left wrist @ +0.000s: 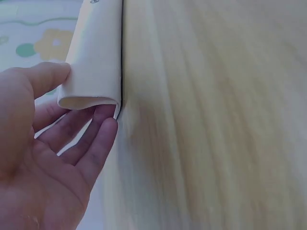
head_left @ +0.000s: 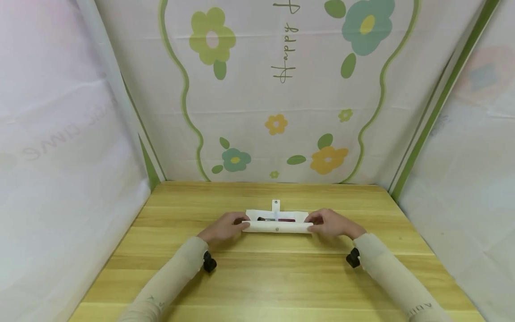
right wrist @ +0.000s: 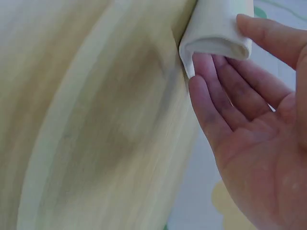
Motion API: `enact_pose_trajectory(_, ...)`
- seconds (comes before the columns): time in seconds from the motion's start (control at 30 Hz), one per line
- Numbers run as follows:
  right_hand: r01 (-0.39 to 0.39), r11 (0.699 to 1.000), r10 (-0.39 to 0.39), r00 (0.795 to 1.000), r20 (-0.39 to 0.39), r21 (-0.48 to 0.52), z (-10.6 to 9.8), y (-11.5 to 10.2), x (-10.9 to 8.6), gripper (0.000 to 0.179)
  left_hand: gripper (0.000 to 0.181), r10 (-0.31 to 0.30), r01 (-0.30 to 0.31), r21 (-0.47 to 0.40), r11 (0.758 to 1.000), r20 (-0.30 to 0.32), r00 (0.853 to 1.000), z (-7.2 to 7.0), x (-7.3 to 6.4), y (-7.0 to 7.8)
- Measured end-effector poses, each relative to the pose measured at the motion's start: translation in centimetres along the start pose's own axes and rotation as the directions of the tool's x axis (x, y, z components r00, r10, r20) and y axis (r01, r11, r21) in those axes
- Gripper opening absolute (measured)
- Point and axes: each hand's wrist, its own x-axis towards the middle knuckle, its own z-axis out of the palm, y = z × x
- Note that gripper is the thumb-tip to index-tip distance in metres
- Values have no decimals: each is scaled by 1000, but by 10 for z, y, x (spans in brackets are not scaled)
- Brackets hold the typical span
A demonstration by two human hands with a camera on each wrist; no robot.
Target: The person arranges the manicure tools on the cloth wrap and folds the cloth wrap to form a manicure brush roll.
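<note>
A white roll-up brush case (head_left: pixel 277 227), partly rolled, lies crosswise on the table. On its open part rests a brush (head_left: pixel 286 220) with a dark head and dark red handle; the roll hides some of it. A strap with a snap (head_left: pixel 275 205) points away at the back. My left hand (head_left: pixel 226 227) pinches the roll's left end, thumb on top; the left wrist view shows the fingers of this hand (left wrist: pixel 57 139) beneath the folded end. At the right end my right hand (head_left: pixel 332 223) does likewise, and in the right wrist view its thumb presses the case (right wrist: pixel 218 26).
The wooden table (head_left: pixel 273 277) extends around the case. Behind it hangs a white cloth with printed flowers (head_left: pixel 327 159), and pale cloth walls (head_left: pixel 68 179) stand at both sides. A small black wrist camera (head_left: pixel 209 262) sits on each sleeve.
</note>
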Motion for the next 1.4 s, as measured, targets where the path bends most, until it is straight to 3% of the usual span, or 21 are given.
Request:
enact_pose_trajectory(0.1,-54,995,53,998,14,84,-3,4,3,31,24,-57,55,-44,998,-34,998,-1,4,-1)
enact_pose_trajectory(0.17,-120,975,117,993,26,185,-5,5,5,36,24,-85,81,-72,994,-51,995,-1,7,0)
enact_pose_trajectory(0.27,-215,912,210,976,53,349,-7,4,6,43,28,-128,120,-110,987,-64,990,-2,11,2)
enact_pose_trajectory(0.37,-300,841,300,951,73,451,-7,2,9,45,29,-162,150,-131,980,-89,983,-2,14,5)
enact_pose_trajectory(0.63,-395,773,408,909,88,497,-8,-3,17,41,26,-209,193,-102,976,-184,960,2,23,11)
enact_pose_trajectory(0.77,-433,751,465,883,65,499,-7,-6,21,37,24,-181,179,-29,983,-255,950,5,27,14)
enact_pose_trajectory(0.83,-443,740,485,873,55,506,-6,-9,22,36,22,-137,148,17,989,-283,949,6,29,16)
enact_pose_trajectory(1.0,-457,735,511,859,33,501,-4,-11,23,36,25,51,7,195,981,-291,955,14,36,20)
enact_pose_trajectory(1.17,-476,755,537,844,-8,451,-4,-11,26,33,27,196,-99,393,914,-214,957,25,47,31)
enact_pose_trajectory(1.3,-473,793,529,847,-50,383,-7,-18,29,32,26,239,-145,463,875,-152,959,32,53,38)
enact_pose_trajectory(1.4,-457,831,498,865,-58,318,-10,-25,33,33,25,214,-129,463,877,-136,967,34,53,39)
